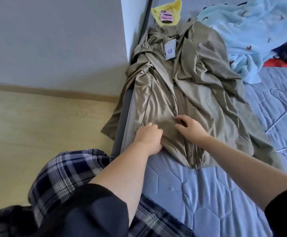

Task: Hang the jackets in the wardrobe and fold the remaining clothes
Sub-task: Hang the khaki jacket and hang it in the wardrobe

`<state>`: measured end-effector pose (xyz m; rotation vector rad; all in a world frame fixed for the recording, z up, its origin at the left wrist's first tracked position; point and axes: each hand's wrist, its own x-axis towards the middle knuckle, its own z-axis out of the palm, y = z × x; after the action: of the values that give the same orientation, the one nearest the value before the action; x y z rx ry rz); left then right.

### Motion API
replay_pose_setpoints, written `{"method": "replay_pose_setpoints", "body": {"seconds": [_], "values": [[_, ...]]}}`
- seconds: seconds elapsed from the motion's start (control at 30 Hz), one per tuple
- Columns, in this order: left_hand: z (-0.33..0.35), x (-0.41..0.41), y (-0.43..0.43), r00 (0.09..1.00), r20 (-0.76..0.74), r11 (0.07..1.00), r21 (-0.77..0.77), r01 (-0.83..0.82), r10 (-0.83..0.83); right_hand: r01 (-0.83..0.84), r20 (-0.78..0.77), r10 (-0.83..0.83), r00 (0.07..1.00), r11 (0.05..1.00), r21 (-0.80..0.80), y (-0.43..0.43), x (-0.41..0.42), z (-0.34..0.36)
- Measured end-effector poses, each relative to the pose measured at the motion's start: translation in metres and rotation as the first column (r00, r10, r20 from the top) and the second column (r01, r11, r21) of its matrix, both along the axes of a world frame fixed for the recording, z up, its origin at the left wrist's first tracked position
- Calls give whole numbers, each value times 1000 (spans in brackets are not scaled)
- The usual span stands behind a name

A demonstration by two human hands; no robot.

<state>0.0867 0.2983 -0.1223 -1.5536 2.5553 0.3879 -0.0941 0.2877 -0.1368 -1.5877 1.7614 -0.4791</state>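
Observation:
An olive-brown zip jacket (pixel 199 86) lies spread front-up on the blue quilted bed (pixel 216 194), with a grey shop tag (pixel 170 49) near its collar. Its left sleeve hangs over the bed's edge. My left hand (pixel 148 138) grips a fold of the jacket's lower left front panel with curled fingers. My right hand (pixel 189 126) rests on the fabric beside the zipper, fingers bent and pinching the cloth at the zip line. A thin wire hanger (pixel 280 115) lies on the bed to the right of the jacket.
A light-blue garment (pixel 252 35) is heaped at the back right, over dark and red clothes (pixel 279 63). A yellow cloth (pixel 171 12) with a pink phone (pixel 166 17) on it lies beyond the collar. Grey wall (pixel 53 40) and wooden floor (pixel 45 125) are left of the bed.

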Motion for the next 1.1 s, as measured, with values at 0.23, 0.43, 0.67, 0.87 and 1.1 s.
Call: {"method": "replay_pose_setpoints", "body": {"seconds": [0.23, 0.43, 0.67, 0.87, 1.1], "values": [[29, 9, -14, 630, -567, 845, 299, -443, 531, -433, -495, 310, 812, 888, -154, 35, 18, 19], [32, 26, -10, 790, -448, 835, -153, -529, 419, -155, -421, -47, 906, 887, -434, 0, 22, 57], [34, 45, -14, 521, -551, 592, -59, -804, 652, -204, -453, -198, 869, 690, -694, -10, 26, 83], [35, 54, -16, -55, -576, 389, 617, -684, 816, -242, -526, -185, 830, 730, -639, -4, 22, 63], [41, 55, -11, -95, -572, 372, 641, -671, 815, -558, -811, 203, 549, 811, -175, 38, 43, 0]]}}
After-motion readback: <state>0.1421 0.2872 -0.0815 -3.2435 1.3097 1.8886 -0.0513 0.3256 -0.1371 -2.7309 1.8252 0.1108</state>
